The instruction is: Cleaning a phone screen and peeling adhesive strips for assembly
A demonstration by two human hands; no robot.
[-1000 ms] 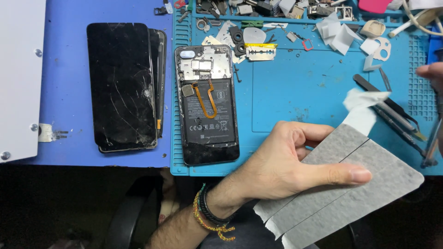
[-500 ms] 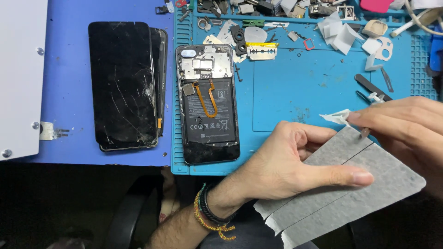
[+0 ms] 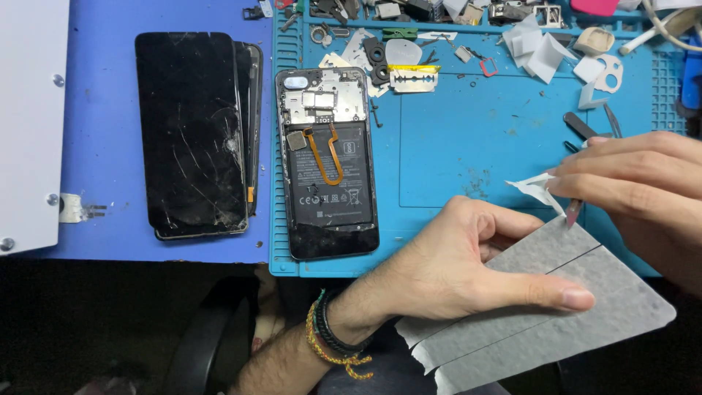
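**Ana:** While the left hand point(image 3: 446, 271) lies flat on the grey sheet point(image 3: 541, 307), thumb stretched along it and fingers curled over the far edge, what is the right one doing?

**Ben:** The right hand point(image 3: 643, 197) has its fingertips pressed together at the sheet's far corner. They seem to pinch a slim tool point(image 3: 574, 212) and a curl of white backing paper point(image 3: 537, 186) that lifts off there. I cannot tell how firm that pinch is.

**Ana:** Where does the sheet sit?

**Ben:** Nearest the body, overhanging the front edge of the teal work mat point(image 3: 453, 139). It looks scored into 3 strips, judging by 2 dark lines.

**Ana:** How would you do this peel well?

**Ben:** My judgement: keep the left palm heavy so the sheet cannot slide, pull the paper back low and slow, and keep the tool tip shallow so it lifts only the backing.

**Ana:** And further out?

**Ben:** Past the hands, an opened phone point(image 3: 327, 161) lies face down on the mat, with its battery and an orange ribbon cable showing. Left of it, on the blue table point(image 3: 102, 146), a cracked black screen point(image 3: 191, 132) rests on other panels. At the far edge there are a razor blade point(image 3: 413, 77), white scraps point(image 3: 534, 47) and small parts.
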